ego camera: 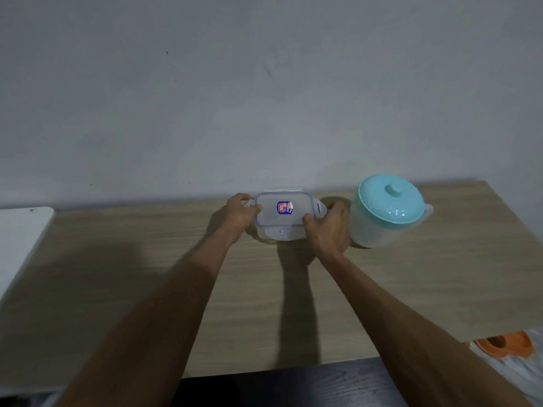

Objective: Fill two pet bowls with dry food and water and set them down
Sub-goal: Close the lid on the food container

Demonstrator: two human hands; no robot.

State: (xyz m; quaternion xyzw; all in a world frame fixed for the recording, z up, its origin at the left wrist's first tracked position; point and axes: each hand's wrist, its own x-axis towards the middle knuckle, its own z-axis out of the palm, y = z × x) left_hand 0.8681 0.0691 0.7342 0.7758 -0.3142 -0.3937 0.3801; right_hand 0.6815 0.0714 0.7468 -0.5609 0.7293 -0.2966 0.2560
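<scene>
A clear plastic container (pixel 282 221) with a blue-sealed snap lid and a small sticker sits near the back edge of the wooden table (pixel 205 289). My left hand (pixel 239 212) grips its left end, thumb on the lid. My right hand (pixel 330 227) holds the right end, thumb at the lid's near corner. The lid's side flaps stick outward. Just to the right stands a translucent water pitcher (pixel 382 212) with a turquoise lid. What is inside the container cannot be made out.
A grey wall rises right behind the table. A white surface (pixel 20 239) adjoins the table at the left. An orange object (pixel 505 343) lies on the floor past the table's front right corner. Dark flooring shows below the front edge.
</scene>
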